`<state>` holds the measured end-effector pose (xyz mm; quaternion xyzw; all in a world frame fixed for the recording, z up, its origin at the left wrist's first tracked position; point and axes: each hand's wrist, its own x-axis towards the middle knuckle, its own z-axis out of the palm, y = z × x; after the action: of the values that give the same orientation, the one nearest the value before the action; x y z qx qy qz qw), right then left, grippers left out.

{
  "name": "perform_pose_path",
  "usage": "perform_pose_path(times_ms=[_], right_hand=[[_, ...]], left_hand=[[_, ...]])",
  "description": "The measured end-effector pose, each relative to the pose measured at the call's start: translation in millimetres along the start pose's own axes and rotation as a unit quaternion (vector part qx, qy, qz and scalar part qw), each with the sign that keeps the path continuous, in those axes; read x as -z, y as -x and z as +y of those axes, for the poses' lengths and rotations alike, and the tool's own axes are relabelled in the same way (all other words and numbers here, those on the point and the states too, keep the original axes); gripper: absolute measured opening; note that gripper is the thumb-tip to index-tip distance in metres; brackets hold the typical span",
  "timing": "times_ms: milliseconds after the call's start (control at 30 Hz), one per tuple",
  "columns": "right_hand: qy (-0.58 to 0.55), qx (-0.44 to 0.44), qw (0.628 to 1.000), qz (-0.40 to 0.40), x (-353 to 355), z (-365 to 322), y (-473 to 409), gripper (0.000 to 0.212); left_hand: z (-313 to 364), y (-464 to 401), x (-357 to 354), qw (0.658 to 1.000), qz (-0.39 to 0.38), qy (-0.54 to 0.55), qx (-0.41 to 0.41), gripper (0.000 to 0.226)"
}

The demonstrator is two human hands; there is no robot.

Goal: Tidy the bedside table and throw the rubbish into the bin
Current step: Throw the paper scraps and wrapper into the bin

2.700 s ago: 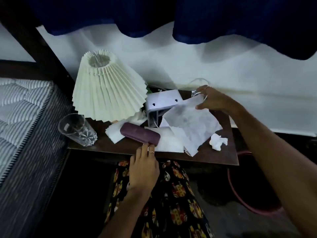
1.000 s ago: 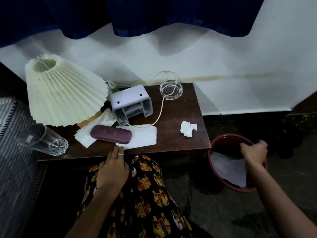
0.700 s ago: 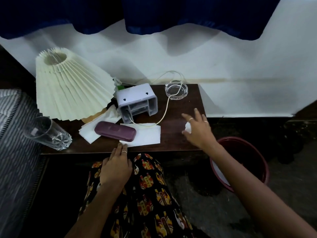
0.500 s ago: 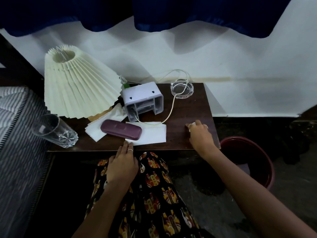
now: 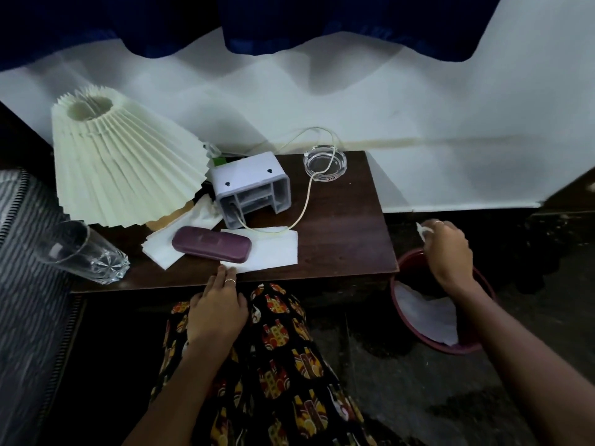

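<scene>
bare forearms, ring on left hand, black patterned garment

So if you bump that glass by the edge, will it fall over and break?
Probably it could. The glass looks tall and narrow and stands right by the table's front left corner, so a nudge might tip it off the edge. It seems to be clear cut glass, likely smooth, heavy for its size and breakable. It looks empty, so nothing should spill.
</scene>
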<state>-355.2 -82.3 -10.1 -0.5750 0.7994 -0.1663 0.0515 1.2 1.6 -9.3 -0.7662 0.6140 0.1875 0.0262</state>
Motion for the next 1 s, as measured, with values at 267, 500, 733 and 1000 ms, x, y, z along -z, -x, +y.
perform_pose_path(times_ms=[267,500,733,1000], right_hand=[[0.031,-0.096,0.986,-0.134,-22,44,13,0.040],[-0.140,0.067,0.987,0.039,2,-81,12,0.032],[-0.181,0.368,0.888,-0.208,-25,-253,84,0.025],[0.026,0.341,0.899,-0.273,-68,-331,87,0.040]], left_hand=[[2,4,5,0.998,0.000,0.049,0.030,0.057],[-19,4,11,0.990,0.004,0.092,0.108,0.067],[-45,11,12,0.992,-0.014,0.076,0.104,0.066],[-59,11,8,0.995,-0.002,0.063,0.075,0.062]])
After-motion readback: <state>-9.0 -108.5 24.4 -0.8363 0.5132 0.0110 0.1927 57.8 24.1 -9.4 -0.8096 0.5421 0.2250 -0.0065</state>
